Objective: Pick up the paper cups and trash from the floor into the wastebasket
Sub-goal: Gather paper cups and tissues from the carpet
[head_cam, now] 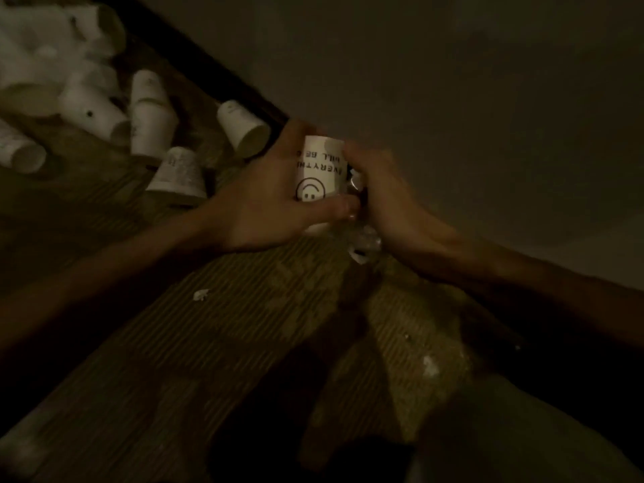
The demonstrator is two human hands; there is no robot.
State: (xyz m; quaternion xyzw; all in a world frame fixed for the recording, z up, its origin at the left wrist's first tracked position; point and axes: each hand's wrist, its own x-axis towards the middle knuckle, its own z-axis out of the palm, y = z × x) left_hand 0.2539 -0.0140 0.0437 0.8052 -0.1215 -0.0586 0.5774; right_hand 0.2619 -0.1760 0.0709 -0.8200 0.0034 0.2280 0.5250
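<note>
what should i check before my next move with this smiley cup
1. Left hand grips the smiley cup: ok.
2. Right hand holds the crumpled wrapper beside the cup: ok.
3. Wastebasket in sight: not ok, none shows.
4. Cup empty: cannot tell, its opening is hidden.
5. Floor cleared: not ok, several paper cups lie at the upper left and a white scrap lies nearer.
</note>
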